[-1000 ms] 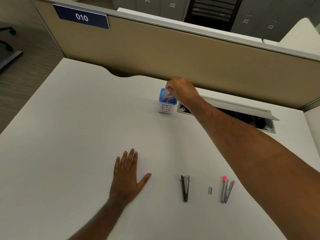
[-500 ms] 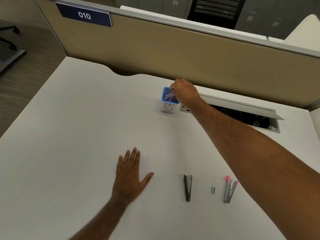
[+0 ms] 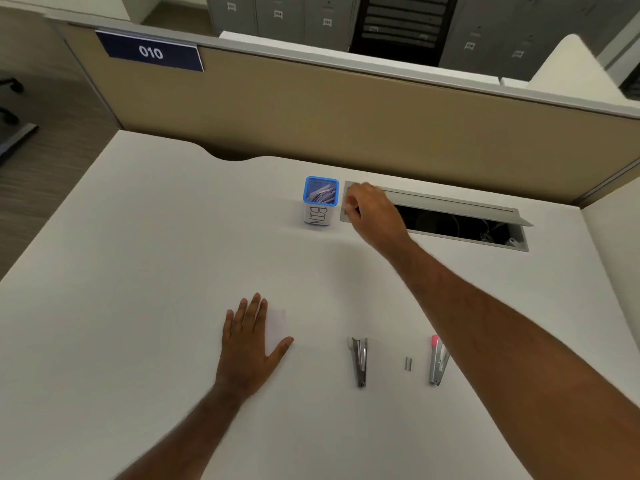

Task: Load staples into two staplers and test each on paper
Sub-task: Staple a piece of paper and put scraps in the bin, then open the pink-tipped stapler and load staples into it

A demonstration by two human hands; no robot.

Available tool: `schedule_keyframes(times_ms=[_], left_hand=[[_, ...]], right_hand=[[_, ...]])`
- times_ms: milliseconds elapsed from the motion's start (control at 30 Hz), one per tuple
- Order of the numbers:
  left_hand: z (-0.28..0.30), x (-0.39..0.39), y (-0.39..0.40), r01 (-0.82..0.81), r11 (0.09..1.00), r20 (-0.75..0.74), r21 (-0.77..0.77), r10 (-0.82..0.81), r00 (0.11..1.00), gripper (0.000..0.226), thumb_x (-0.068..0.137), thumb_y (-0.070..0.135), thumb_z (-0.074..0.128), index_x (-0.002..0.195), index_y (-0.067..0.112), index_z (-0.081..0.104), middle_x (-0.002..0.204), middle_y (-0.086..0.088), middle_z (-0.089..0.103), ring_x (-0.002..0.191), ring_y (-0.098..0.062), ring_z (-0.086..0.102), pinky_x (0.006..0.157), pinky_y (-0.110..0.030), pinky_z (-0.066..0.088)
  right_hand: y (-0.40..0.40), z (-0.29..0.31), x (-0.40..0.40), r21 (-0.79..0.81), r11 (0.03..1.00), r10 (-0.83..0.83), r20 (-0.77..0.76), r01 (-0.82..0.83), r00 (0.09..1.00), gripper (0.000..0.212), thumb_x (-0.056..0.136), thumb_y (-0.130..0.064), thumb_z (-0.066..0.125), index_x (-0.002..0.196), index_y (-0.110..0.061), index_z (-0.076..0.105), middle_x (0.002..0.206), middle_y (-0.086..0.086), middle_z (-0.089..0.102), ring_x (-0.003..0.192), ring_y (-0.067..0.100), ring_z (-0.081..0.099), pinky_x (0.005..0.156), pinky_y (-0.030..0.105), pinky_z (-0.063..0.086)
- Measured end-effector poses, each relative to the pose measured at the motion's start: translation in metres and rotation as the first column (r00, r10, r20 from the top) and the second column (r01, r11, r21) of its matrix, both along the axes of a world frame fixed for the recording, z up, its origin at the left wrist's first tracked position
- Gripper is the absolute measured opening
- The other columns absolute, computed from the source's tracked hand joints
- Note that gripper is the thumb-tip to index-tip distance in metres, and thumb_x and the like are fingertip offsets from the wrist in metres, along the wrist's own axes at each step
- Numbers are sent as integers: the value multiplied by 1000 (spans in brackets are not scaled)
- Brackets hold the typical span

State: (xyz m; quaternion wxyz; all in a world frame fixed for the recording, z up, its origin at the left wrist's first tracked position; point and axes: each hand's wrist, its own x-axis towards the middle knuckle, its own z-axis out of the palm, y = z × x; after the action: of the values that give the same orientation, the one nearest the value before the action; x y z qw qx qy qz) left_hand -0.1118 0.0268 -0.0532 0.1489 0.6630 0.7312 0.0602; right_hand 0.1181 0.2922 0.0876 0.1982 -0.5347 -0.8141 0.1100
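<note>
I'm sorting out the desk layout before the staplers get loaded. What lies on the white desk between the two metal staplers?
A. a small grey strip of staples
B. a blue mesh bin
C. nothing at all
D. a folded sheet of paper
A: a small grey strip of staples lies on the white desk between the all-silver stapler and the pink-tipped silver stapler.

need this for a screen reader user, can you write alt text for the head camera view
A person's right hand reaches across a white desk beside a blue-rimmed bin of paper scraps, while the left hand lies flat on a small paper sheet. Nearer lie two staplers with a staple strip between them.
</note>
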Motion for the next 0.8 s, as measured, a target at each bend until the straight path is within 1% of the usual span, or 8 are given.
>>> schedule_keyframes(times_ms=[133, 333, 433, 533, 600, 700, 733, 800], left_hand=[[0, -4, 3, -4, 1000, 14, -24, 4, 1000, 101, 93, 84, 13, 165, 14, 28, 175, -2, 22, 162, -27, 17, 132, -50, 11], [14, -6, 13, -17, 998, 6, -53, 17, 1000, 116, 83, 90, -4, 162, 14, 35, 172, -4, 30, 160, -29, 24, 130, -50, 18], [19, 6, 11, 13, 1000, -22, -27, -14, 1000, 108, 91, 83, 0, 158, 9, 41, 168, -9, 38, 156, -34, 33, 128, -53, 22], [29, 30, 5, 122, 992, -32, 0, -122, 992, 94, 101, 72, 9, 154, 6, 48, 162, -11, 46, 150, -36, 44, 126, -49, 21], [37, 50, -2, 203, 978, -23, 48, -202, 979, 86, 105, 65, 14, 151, 3, 52, 158, -12, 52, 146, -36, 49, 127, -44, 16], [37, 78, -12, 258, 961, 24, 97, -261, 965, 81, 107, 62, 19, 153, 2, 49, 160, -12, 49, 150, -30, 43, 129, -32, 6], [35, 85, -16, 262, 960, 52, 98, -268, 962, 83, 106, 64, 19, 156, 3, 45, 164, -10, 44, 153, -27, 38, 130, -28, 4], [29, 99, -22, 257, 960, 107, 106, -268, 957, 89, 103, 70, 15, 161, 6, 34, 170, -3, 27, 159, -20, 21, 128, -18, -4]], right_hand=[[-41, -12, 24, -38, 999, -25, -45, 23, 999, 11, 101, -20, 55, 99, -12, 62, 102, 8, 64, 98, 30, 57, 83, 45, 50], [-106, -33, 59, -143, 988, -66, -95, 52, 993, 7, 100, -21, 59, 104, -16, 62, 101, 2, 64, 98, 24, 59, 83, 42, 52], [-139, -45, 77, -180, 981, -91, -105, 71, 990, 9, 98, -22, 61, 105, -18, 61, 100, -1, 62, 97, 21, 58, 81, 39, 51], [-166, -59, 95, -222, 969, -133, -102, 108, 986, 9, 98, -27, 61, 105, -23, 59, 98, -8, 60, 95, 16, 57, 79, 36, 51], [-181, -69, 107, -267, 952, -183, -112, 148, 977, 8, 97, -28, 61, 104, -24, 58, 96, -10, 58, 95, 14, 56, 77, 35, 51], [-201, -80, 126, -306, 925, -283, -159, 226, 946, 7, 96, -28, 62, 99, -26, 56, 88, -11, 56, 92, 14, 57, 76, 37, 52], [-207, -81, 132, -325, 909, -326, -161, 261, 932, 8, 96, -30, 63, 97, -28, 54, 84, -11, 56, 89, 13, 57, 75, 36, 51], [-219, -85, 148, -357, 872, -405, -144, 334, 903, 16, 95, -34, 65, 93, -31, 49, 74, -8, 54, 80, 12, 57, 69, 34, 48]])
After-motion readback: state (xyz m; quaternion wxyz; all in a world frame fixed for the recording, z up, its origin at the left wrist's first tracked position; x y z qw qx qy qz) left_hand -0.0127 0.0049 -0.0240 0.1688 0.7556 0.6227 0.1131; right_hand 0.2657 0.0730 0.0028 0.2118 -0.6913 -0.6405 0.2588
